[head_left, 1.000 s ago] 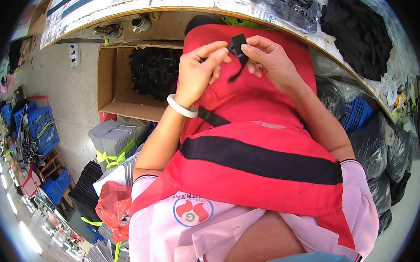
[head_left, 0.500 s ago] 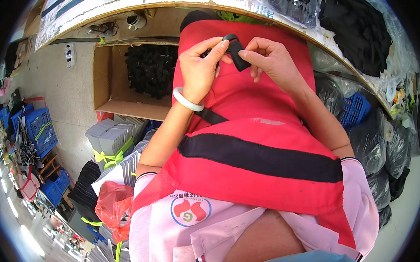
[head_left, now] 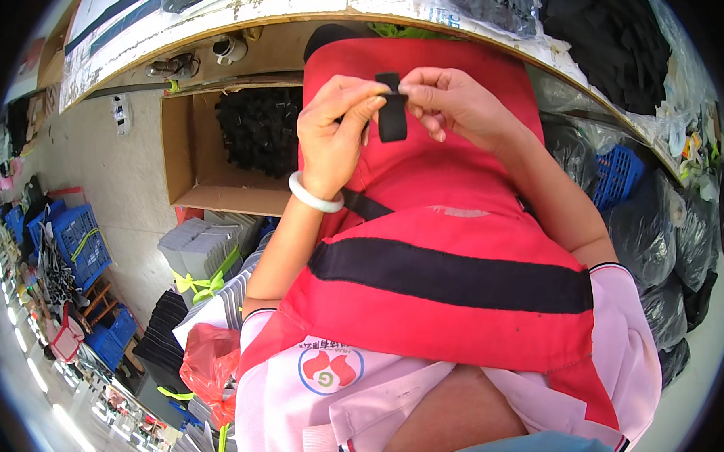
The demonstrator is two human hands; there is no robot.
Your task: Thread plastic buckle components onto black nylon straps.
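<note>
Beside apron (head_left: pixel 424 175), box (head_left: pixel 231 198) is holding black pieces (head_left: pixel 253 130); left hand (head_left: pixel 330 130) and right hand (head_left: pixel 460 102) are pinching black strap (head_left: pixel 392 122), table edge (head_left: pixel 345 15) running beyond.

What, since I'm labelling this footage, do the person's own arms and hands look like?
The left hand and right hand are ungloved. A smooth white bangle circles the left wrist; none shows on the right one. The forearms are bare up to short, pale pink sleeves with thin dark trim. No cables show.
</note>
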